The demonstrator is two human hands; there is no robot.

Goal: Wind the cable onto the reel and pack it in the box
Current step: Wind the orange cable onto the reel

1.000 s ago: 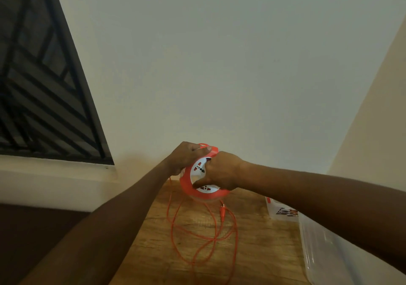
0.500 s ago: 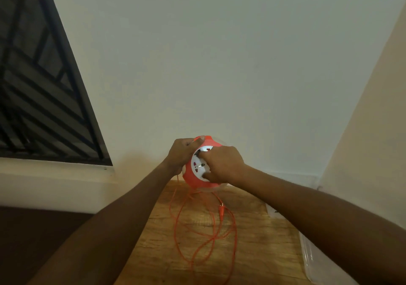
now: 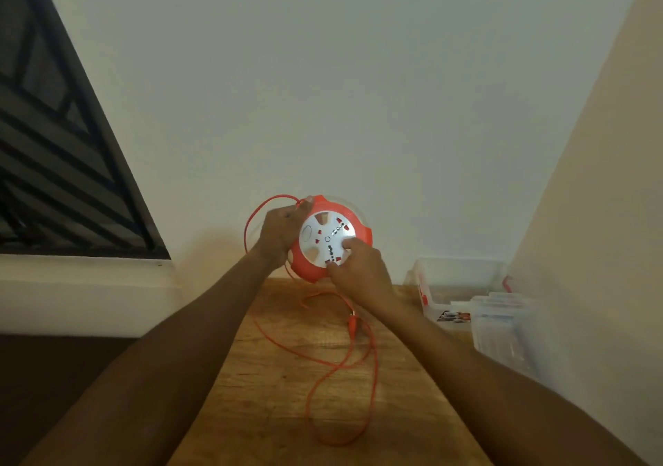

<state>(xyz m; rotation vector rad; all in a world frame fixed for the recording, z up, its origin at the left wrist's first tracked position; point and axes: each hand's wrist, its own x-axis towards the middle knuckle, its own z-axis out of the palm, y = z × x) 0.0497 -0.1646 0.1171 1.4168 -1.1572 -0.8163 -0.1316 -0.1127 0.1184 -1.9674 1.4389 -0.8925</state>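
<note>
Wooden tabletop below both grips holds loose cable; left hand and right hand clutch the reel, box waits.

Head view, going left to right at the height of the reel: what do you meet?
Dark window grille → left hand, gripping the reel's edge → orange reel → right hand on its white face → clear plastic box on the wooden table.

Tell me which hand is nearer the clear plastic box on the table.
Right. The right hand is on the reel's white face, on the side toward the clear box; the left hand grips the reel's far edge.
</note>
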